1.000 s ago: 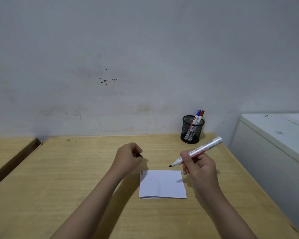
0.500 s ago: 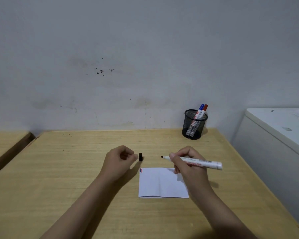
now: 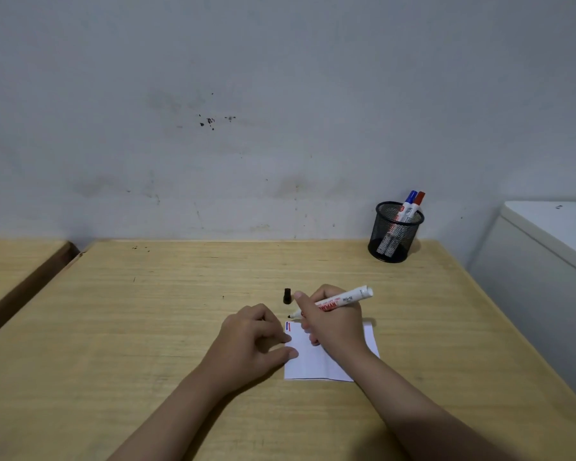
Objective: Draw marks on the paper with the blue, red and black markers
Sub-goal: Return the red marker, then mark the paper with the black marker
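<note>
A small white paper [image 3: 313, 364] lies on the wooden table [image 3: 147, 311], with short blue and red marks at its top left corner. My right hand [image 3: 333, 322] holds the uncapped black marker [image 3: 341, 301], its tip hovering just above that corner. My left hand [image 3: 250, 344] rests on the paper's left edge, fingertips pressing it down. The black cap [image 3: 287, 296] stands on the table just behind the paper. The blue marker [image 3: 408, 204] and red marker [image 3: 417, 202] stand capped in a black mesh cup [image 3: 394, 232] at the back right.
A grey wall rises behind the table. A white cabinet [image 3: 546, 247] stands to the right of the table, and a second wooden surface [image 3: 10, 264] lies at the left across a gap.
My left hand let go of the black cap, left it standing on the table and moved onto the paper's edge. My right hand brought the marker tip down toward the paper's top left corner.
</note>
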Demonstrator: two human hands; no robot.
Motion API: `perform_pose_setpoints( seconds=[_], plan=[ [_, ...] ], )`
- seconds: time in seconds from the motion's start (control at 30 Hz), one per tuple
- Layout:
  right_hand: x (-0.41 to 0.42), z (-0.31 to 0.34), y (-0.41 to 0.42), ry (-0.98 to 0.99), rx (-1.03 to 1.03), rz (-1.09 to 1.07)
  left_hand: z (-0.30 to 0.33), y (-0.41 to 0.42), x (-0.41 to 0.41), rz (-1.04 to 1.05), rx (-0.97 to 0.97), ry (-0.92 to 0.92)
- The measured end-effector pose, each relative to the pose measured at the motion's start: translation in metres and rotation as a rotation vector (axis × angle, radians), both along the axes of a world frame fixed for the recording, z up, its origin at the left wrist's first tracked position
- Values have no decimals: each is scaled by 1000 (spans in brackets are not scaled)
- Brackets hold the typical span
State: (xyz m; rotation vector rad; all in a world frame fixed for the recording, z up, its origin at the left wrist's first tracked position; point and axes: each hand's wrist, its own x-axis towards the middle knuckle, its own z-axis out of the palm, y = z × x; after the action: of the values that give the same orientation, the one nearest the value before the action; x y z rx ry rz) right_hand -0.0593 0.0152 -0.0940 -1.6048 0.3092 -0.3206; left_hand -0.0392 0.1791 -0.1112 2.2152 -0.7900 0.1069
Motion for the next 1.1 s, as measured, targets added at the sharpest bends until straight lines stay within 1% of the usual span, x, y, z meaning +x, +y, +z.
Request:
perform_pose_setpoints(
  seconds=[0.07, 0.2, 0.83, 1.0, 1.1],
  plan=[
    [-2, 0, -3, -39, -52, -11, 3, -1, 1, -12, 3, -12],
    [-1, -4, -5, -29, -106, 9, 1, 0, 4, -15, 14, -12],
    [7, -13, -8, 23, -201, 26, -3, -2, 4, -13, -4, -8],
    [5, -11, -8, 11, -154, -3, -2, -2, 3, -8, -3, -14],
    [1, -5, -9, -27, 2, -55, -1, -2, 4, -13, 6, -1]
  ],
)
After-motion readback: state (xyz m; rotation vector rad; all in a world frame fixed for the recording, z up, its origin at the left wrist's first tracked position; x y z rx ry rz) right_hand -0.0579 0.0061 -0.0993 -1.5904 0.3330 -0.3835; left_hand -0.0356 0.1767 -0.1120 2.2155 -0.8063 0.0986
